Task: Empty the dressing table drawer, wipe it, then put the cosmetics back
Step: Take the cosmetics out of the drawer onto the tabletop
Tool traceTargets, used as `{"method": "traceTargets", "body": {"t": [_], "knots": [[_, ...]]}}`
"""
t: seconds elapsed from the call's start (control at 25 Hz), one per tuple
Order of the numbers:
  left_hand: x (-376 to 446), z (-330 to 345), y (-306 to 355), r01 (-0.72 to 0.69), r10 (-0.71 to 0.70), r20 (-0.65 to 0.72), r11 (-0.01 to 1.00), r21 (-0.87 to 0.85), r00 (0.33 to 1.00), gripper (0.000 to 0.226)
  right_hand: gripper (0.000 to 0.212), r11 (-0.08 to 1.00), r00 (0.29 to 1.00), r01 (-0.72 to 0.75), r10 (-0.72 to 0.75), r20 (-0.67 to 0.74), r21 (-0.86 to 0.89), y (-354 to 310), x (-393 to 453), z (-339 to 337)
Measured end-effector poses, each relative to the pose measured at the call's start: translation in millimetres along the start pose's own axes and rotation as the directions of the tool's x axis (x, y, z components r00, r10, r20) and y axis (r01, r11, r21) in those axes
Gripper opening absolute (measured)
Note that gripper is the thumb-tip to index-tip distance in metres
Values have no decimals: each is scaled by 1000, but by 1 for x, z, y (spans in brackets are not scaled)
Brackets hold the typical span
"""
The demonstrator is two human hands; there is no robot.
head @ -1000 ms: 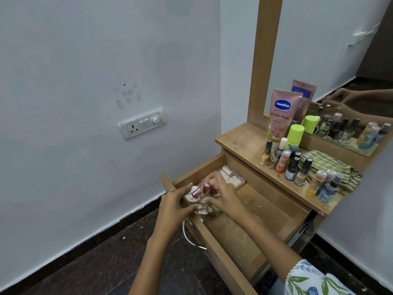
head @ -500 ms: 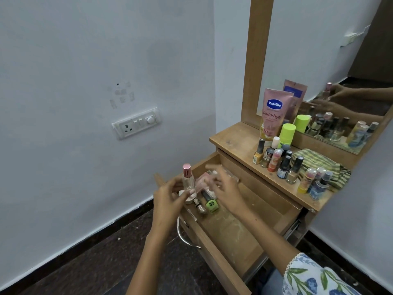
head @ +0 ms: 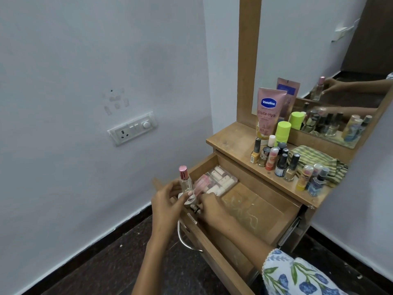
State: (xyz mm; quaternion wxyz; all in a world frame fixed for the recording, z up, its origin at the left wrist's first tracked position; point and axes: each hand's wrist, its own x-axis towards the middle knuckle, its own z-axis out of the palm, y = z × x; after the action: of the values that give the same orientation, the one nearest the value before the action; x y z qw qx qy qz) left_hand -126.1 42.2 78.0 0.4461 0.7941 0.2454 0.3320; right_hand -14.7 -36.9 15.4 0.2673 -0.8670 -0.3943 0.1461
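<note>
The wooden drawer (head: 258,211) of the dressing table stands pulled open. My left hand (head: 167,204) grips a clear perfume bottle with a pink cap (head: 185,180), upright above the drawer's front left corner. My right hand (head: 213,208) reaches down into that corner over a few small items, among them a round silvery one (head: 190,201); its fingertips are hidden. A pink see-through bottle (head: 202,184) leans just behind my hands. A clear packet of cream-coloured tubes (head: 222,180) lies at the drawer's back left.
On the table top (head: 230,141) stand a pink Vaseline tube (head: 268,111), a green-capped stick (head: 282,129), several nail polish bottles (head: 277,159) and a striped cloth (head: 319,160). The mirror (head: 308,50) rises behind. A wall lies close on the left.
My left hand has lifted the pink-capped perfume bottle out of the drawer corner and holds it upright. My right hand has dropped back toward the small items there.
</note>
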Motion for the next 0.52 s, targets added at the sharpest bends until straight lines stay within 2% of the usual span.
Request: {"method": "traceTargets", "body": {"t": [0.12,0.2,0.36,0.52], "knots": [[7,8,5,6,-5,27,999,-36,1000,31,31,954,987,-68,107,-119,293,13,-17,-30],[21,22,13,5,1,70,996,-92,998,31,35,903,961,-21,137,-242,429,23,-36,-55],[57,69,39,2,19,132,988,-157,991,30,34,810,884,137,159,-439,570,44,-65,-87],[88,120,47,25,7,178,984,-177,984,22,32,787,852,169,185,-489,593,63,-76,-93]]}}
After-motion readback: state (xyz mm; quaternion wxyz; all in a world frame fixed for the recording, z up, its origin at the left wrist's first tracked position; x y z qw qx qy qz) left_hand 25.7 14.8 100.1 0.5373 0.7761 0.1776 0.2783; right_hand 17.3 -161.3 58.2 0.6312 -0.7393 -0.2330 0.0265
